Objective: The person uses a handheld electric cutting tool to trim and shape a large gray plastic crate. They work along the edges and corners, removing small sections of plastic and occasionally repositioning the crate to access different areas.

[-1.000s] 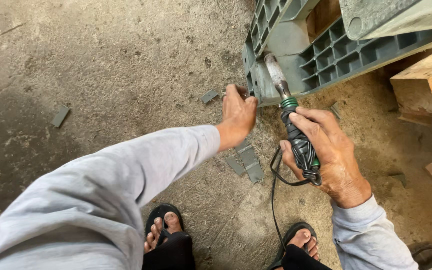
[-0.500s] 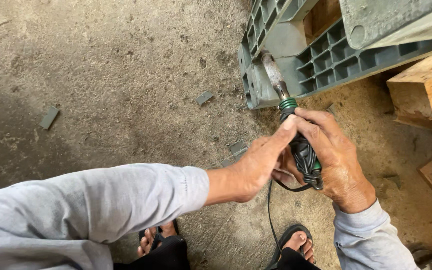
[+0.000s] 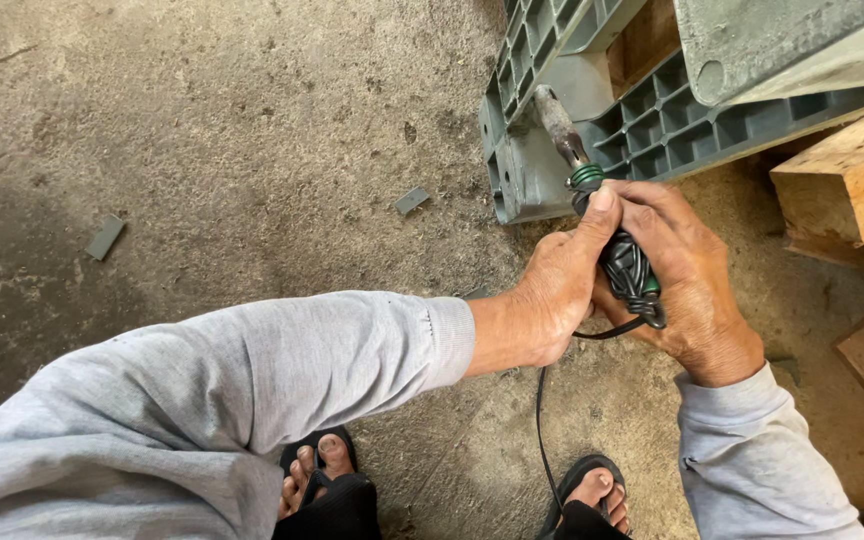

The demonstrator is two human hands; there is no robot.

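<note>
Concrete floor (image 3: 252, 130), rough and dusty, fills most of my view, with my sandalled feet (image 3: 592, 495) at the bottom edge. Top right lies a grey-green plastic pallet (image 3: 652, 120), its ribbed underside facing me, with wooden blocks (image 3: 842, 175) just beside it. Both my hands are together, clamped on one thing: the right hand (image 3: 687, 275) wraps the dark handle of a corded soldering iron (image 3: 602, 220), and the left hand (image 3: 557, 290) closes over it from the other side, thumb up near the green collar. The metal tip rests against the pallet's corner.

Risks, as I judge them: if that tip is hot, my left thumb sits very close to the collar and could slide onto the shaft. Pressing too long could melt through the rib rather than fuse it. The black cord (image 3: 542, 420) drops between my feet, so a shifted foot could snag it and jerk the tip off.

Small grey plastic offcuts (image 3: 105, 237) lie scattered well apart on the floor.
</note>
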